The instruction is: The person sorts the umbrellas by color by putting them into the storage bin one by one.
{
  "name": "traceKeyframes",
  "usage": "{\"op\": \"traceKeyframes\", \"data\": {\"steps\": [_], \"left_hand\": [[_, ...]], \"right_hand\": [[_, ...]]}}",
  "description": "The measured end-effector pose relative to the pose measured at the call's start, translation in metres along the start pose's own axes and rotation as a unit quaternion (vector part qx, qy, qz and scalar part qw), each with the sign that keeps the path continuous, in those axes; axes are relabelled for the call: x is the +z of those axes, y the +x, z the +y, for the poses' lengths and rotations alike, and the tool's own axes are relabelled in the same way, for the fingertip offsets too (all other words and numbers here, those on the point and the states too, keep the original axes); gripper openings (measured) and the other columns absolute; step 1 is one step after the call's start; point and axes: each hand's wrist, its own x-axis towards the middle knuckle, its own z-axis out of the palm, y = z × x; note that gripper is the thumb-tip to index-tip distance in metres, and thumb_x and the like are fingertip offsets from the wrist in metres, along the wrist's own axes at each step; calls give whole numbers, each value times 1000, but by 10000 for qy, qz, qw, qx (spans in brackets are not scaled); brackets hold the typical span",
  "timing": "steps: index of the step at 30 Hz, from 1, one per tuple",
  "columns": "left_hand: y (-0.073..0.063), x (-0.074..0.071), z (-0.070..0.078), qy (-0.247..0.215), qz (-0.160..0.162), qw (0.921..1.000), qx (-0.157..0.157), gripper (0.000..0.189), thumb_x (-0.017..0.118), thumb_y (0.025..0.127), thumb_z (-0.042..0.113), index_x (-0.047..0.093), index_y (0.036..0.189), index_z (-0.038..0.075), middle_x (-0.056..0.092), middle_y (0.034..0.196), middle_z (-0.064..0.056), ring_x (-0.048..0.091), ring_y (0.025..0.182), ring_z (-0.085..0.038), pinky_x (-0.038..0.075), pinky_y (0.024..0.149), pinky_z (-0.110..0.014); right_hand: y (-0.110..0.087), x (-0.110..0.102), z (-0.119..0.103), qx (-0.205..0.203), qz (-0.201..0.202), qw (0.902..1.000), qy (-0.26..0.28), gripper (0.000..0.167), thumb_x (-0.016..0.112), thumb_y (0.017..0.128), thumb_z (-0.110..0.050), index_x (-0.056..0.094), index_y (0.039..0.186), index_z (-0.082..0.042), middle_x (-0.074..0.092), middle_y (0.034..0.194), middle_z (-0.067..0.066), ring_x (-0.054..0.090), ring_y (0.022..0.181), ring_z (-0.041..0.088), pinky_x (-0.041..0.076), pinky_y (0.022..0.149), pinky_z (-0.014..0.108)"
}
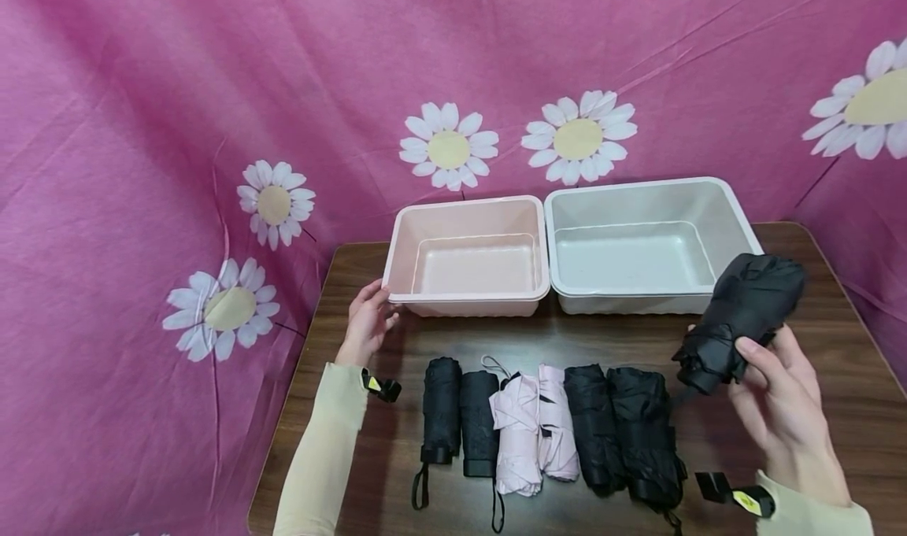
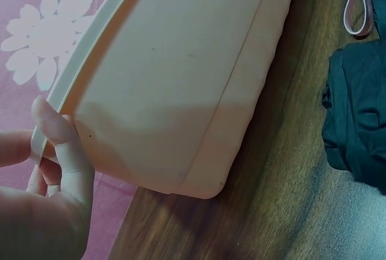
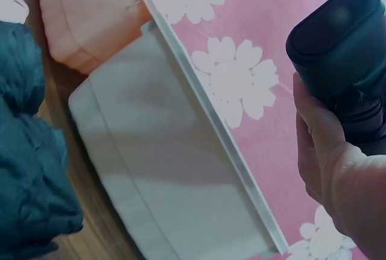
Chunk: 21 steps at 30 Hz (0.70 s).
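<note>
At the front left corner of the pink plastic bin (image 1: 468,308), my left hand (image 1: 367,323) pinches the rim, thumb on one side and fingers on the other in the left wrist view (image 2: 60,175). My right hand (image 1: 782,402) grips a black folded umbrella (image 1: 751,308), raised near the front right corner of the white bin (image 1: 638,304). The right wrist view shows the flat handle end of this umbrella (image 3: 332,37). On the table, black folded umbrellas (image 1: 441,410) and two pale pink ones (image 1: 519,434) lie side by side in a row.
The two bins stand next to each other at the back of the brown wooden table (image 1: 397,473), nothing inside either. A pink cloth (image 1: 340,64) with daisies hangs behind. Wrist straps loop from several umbrellas.
</note>
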Motion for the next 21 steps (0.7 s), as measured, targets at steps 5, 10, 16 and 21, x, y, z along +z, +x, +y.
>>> {"op": "traceKeyframes", "data": {"steps": [5, 10, 16, 21], "left_hand": [[0, 0, 1, 154, 78, 9999, -7, 18, 53, 98, 10, 51, 113, 20, 61, 84, 7, 60, 68, -12, 46, 54, -21], [0, -1, 0, 226, 77, 9997, -7, 18, 53, 97, 11, 50, 113, 20, 61, 87, 5, 60, 68, -11, 46, 57, -21], [1, -1, -1, 255, 26, 9997, 43, 18, 53, 98, 11, 50, 113, 19, 60, 84, 6, 60, 67, -11, 47, 55, -21], [1, -2, -1, 221, -58, 9997, 80, 18, 52, 98, 11, 49, 114, 19, 60, 82, 6, 60, 68, -13, 47, 54, -21]], "right_hand": [[9, 11, 2, 67, -294, 9994, 162, 62, 19, 96, 15, 24, 152, -11, 56, 133, 21, 64, 111, 39, 56, 87, 40], [18, 20, 5, -39, -424, 9990, 142, 60, 18, 96, 15, 24, 152, -8, 57, 131, 23, 65, 108, 39, 57, 85, 40], [24, 28, 8, -173, -53, 9997, -168, 52, 25, 96, 15, 35, 145, 0, 63, 122, 22, 70, 97, 32, 59, 79, 35], [31, 32, 10, -258, 203, 9986, -419, 48, 28, 95, 17, 42, 138, 4, 64, 118, 18, 68, 81, 21, 57, 75, 29]]}}
